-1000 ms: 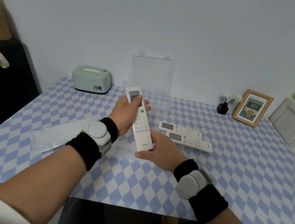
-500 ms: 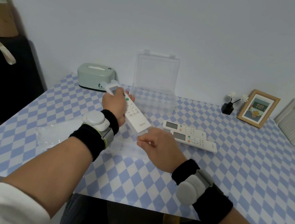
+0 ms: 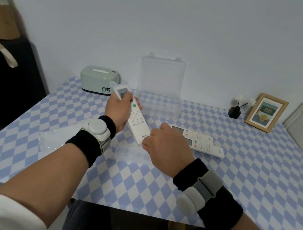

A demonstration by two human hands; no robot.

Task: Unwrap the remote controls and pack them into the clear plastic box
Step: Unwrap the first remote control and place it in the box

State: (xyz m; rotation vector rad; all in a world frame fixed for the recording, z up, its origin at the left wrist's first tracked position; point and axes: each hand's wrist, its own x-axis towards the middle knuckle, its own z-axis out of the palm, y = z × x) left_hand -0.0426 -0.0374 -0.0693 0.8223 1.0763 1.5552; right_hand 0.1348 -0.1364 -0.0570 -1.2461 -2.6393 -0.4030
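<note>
My left hand grips the upper half of a white remote control, which slants down to the right above the table. A clear film flap sticks out past its top end. My right hand pinches the remote's lower end; whether the fingers hold film or the body I cannot tell. Two more white remotes lie side by side on the table to the right. The clear plastic box stands behind them, its lid upright against the wall.
Clear wrappers lie on the checked tablecloth, one at the left and one under my hands. A green tissue box stands at the back left. A small black vase and a picture frame stand at the back right.
The remote has tipped from pointing away from me to slanting left, its top now near the tissue box. My right hand shifted from under its lower end to pinching the tip.
</note>
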